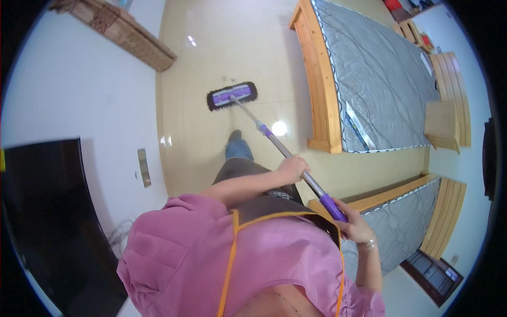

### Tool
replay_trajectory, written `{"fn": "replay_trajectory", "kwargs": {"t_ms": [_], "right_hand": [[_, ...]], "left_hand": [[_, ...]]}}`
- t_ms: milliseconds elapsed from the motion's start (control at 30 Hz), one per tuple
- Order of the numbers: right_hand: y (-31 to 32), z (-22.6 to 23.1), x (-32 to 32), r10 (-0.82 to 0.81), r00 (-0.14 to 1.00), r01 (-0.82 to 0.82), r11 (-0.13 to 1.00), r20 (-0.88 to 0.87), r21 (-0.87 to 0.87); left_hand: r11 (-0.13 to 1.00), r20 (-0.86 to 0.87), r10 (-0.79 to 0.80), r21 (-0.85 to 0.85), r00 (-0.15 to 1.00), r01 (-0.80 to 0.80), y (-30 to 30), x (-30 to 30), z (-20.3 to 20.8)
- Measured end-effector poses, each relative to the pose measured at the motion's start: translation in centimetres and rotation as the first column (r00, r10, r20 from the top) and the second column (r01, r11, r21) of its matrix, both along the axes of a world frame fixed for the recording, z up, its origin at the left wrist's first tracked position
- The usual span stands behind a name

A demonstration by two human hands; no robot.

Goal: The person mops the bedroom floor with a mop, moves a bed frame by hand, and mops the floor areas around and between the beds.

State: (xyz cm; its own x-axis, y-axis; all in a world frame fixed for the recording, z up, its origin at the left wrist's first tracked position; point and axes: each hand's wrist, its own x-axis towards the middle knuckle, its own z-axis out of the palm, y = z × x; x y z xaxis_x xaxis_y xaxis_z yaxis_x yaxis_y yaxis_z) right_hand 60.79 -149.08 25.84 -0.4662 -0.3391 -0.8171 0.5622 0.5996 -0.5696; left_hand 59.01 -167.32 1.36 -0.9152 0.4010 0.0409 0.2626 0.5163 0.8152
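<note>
- Head view: we appear to be mopping, left hand (pixel 293 169) fingers wrapped round the silver metal pole (pixel 277 143), right hand (pixel 356 227) fingers gripping its purple plastic handle (pixel 334 208).
- Next calls, we judge, for pushing over the small dark marks (pixel 229 79).
- Our purple-plated, black-fringed flat mop head (pixel 232 96) lies on glossy cream floor tiles (pixel 237 31).

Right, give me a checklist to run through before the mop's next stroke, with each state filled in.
1. Left hand closed around the metal pole: ok.
2. Right hand on the purple grip at the pole's upper end: ok.
3. Mop head resting on the floor: ok, it looks flat.
4. Visible shoe clear of the mop head: ok, floor shows between.
5. Floor free of marks beyond the mop head: not ok, small dark specks show there.
6. Floor dry: cannot tell, it shines with reflections.
</note>
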Motion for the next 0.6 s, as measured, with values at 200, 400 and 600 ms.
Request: {"fn": "replay_trajectory", "kwargs": {"t_ms": [200,400,600], "right_hand": [[-13.3,-4.5,-4.9,-0.362,0.929,0.369,0.921,0.075,-0.126],[-26.4,-10.1,-12.8,-0.551,0.831,0.553,0.798,0.083,-0.239],[-33.1,-17.1,-16.7,-0.689,0.630,0.777,0.566,0.360,-0.276]], "left_hand": [[0.958,0.037,-0.074,-0.275,0.997,0.082,-14.7,-9.3,-2.1],[0.879,-0.070,0.231,-0.413,0.971,-0.239,-25.5,-19.6,-6.3],[0.748,-0.095,0.488,-0.468,0.868,-0.472,-30.5,-24.5,-8.1]]}}
